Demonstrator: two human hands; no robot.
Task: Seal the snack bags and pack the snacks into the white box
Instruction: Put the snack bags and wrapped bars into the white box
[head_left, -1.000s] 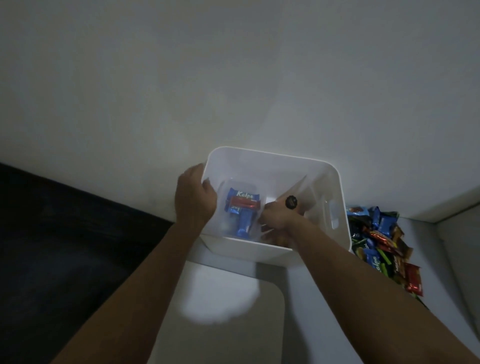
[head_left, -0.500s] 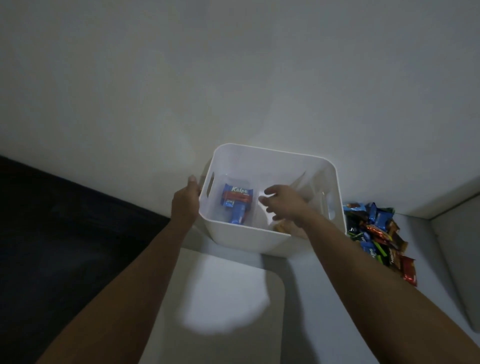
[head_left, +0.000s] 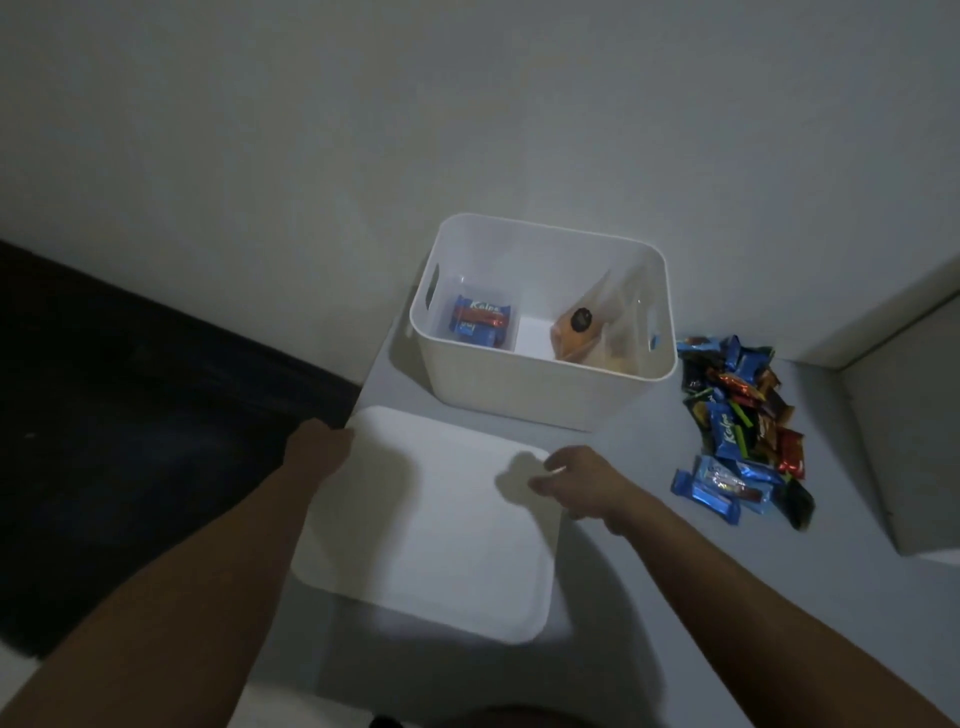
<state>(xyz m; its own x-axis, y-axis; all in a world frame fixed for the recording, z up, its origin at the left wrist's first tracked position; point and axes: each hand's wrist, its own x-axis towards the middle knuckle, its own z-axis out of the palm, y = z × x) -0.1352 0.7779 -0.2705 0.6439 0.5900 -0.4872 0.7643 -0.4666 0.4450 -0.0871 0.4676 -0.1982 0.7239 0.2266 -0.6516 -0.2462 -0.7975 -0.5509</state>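
Head view shows both hands at the white lid (head_left: 436, 525), left hand (head_left: 319, 449) gripping its left edge, right hand (head_left: 576, 480) loosely curled at its right corner, risking closing the white box (head_left: 540, 374) farther back while loose snacks (head_left: 737, 415) remain outside on the right.

The white box (head_left: 540, 384) is plain white inside and out, with no pattern. In it a clear bag (head_left: 480, 322) holds blue wrappers with a red band and white lettering; another clear bag (head_left: 589, 332) shows orange contents and a dark round spot, perhaps a sticker, though the light is too dim to tell. The flat lid (head_left: 441, 535) is plain white. The table (head_left: 649, 571) is pale grey. The loose snack pile (head_left: 740, 421) mixes bright blue, red, orange-brown, green and black wrappers, some blue ones carrying white script. The wall (head_left: 415, 104) is off-white, the floor (head_left: 130, 389) nearly black.
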